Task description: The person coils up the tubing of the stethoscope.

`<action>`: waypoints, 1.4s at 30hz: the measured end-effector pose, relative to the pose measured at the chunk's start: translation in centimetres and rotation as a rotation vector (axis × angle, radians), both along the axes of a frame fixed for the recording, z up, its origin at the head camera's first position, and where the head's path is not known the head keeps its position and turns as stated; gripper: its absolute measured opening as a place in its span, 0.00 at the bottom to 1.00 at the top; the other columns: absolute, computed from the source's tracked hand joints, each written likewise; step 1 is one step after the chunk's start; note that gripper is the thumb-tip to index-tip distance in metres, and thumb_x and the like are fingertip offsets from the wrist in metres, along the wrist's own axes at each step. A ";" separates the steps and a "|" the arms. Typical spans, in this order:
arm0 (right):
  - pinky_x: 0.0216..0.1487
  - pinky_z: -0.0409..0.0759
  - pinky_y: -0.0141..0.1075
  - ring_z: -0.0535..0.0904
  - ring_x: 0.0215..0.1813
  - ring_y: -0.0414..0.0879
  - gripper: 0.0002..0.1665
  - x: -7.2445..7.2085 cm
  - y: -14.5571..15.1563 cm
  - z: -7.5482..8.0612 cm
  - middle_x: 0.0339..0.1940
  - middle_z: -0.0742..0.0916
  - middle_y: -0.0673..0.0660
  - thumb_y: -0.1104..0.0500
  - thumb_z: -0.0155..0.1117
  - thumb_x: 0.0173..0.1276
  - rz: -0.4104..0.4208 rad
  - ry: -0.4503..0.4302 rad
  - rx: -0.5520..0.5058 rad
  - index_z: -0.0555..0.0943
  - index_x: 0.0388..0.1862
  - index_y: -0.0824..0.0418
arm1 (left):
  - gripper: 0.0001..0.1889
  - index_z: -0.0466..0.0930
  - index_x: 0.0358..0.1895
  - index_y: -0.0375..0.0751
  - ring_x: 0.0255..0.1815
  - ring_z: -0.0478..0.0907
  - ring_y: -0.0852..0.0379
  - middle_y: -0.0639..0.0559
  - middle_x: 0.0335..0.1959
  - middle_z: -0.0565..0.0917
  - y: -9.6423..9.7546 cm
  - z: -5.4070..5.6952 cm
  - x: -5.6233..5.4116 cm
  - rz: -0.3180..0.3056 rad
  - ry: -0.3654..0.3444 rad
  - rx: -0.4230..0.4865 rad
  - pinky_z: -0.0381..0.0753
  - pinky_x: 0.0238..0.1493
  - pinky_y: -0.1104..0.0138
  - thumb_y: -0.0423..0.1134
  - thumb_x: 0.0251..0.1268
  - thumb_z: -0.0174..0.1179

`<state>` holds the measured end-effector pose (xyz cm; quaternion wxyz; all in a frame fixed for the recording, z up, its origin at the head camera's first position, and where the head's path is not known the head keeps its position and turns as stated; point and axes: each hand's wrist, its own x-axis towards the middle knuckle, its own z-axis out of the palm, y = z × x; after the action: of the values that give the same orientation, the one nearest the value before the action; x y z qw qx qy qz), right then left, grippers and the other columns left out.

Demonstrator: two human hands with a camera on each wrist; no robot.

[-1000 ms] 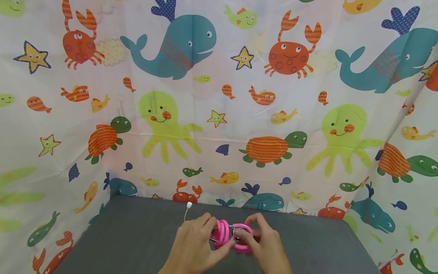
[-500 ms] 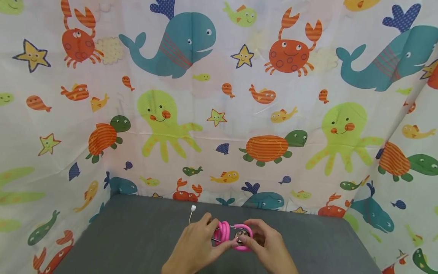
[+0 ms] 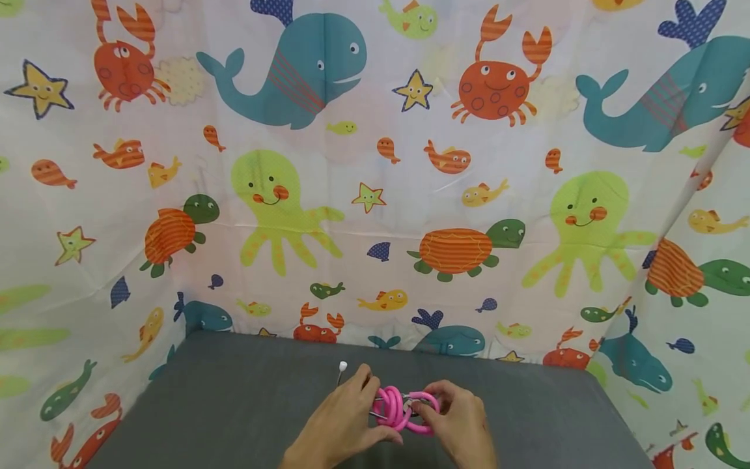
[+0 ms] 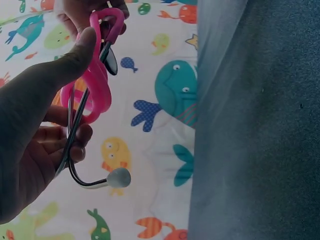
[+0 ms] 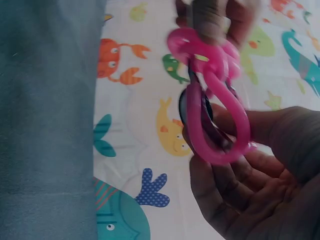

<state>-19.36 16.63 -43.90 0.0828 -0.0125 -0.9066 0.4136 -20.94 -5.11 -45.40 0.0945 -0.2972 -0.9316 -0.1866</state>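
A stethoscope with pink tubing (image 3: pixel 394 409) is held between both hands low in the head view, its tubing wound into a coil. My left hand (image 3: pixel 340 417) grips the metal ear tubes (image 4: pixel 75 135) and the coil's left side; one white ear tip (image 4: pixel 119 177) sticks out past the fingers. My right hand (image 3: pixel 463 420) pinches the loop at the other end, thumb over the round chest piece (image 5: pixel 190 107). In the right wrist view this loop (image 5: pixel 220 157) lies against the right fingers. The other ear tip is hidden.
Below the hands lies a dark grey table surface (image 3: pixel 246 391). A white curtain (image 3: pixel 363 260) printed with sea animals surrounds it at the back and both sides. The hands are above the table's middle.
The left thumb has moved down, away from the chest piece. The right thumb covers more of the chest piece now. The visible ear tip has shifted right and slightly down.
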 end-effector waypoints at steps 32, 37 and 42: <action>0.48 0.86 0.50 0.86 0.48 0.49 0.24 0.6 3.4 -1.5 0.51 0.89 0.60 0.47 0.60 0.80 0.032 -0.149 -0.024 0.80 0.62 0.63 | 0.29 0.78 0.45 0.49 0.30 0.65 0.70 0.60 0.37 0.70 1.6 -9.8 -5.6 -0.075 -0.062 0.029 0.69 0.33 0.77 0.71 0.58 0.68; 0.48 0.86 0.49 0.86 0.47 0.49 0.21 0.6 3.6 -1.9 0.50 0.89 0.59 0.49 0.60 0.80 0.038 -0.135 -0.029 0.81 0.60 0.63 | 0.28 0.79 0.44 0.49 0.28 0.64 0.71 0.61 0.36 0.69 2.9 -10.9 -5.7 -0.113 -0.065 0.030 0.68 0.31 0.78 0.71 0.61 0.65; 0.50 0.86 0.49 0.87 0.48 0.49 0.20 0.4 3.8 -1.7 0.50 0.89 0.59 0.50 0.61 0.80 0.042 -0.122 -0.035 0.81 0.59 0.63 | 0.26 0.82 0.42 0.49 0.32 0.67 0.67 0.61 0.36 0.74 3.2 -10.6 -5.2 -0.084 0.022 -0.033 0.72 0.36 0.73 0.70 0.64 0.64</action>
<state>-18.92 20.40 -45.64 0.0185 -0.0203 -0.9027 0.4293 -26.19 -1.95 -56.04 0.0922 -0.3395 -0.9202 -0.1718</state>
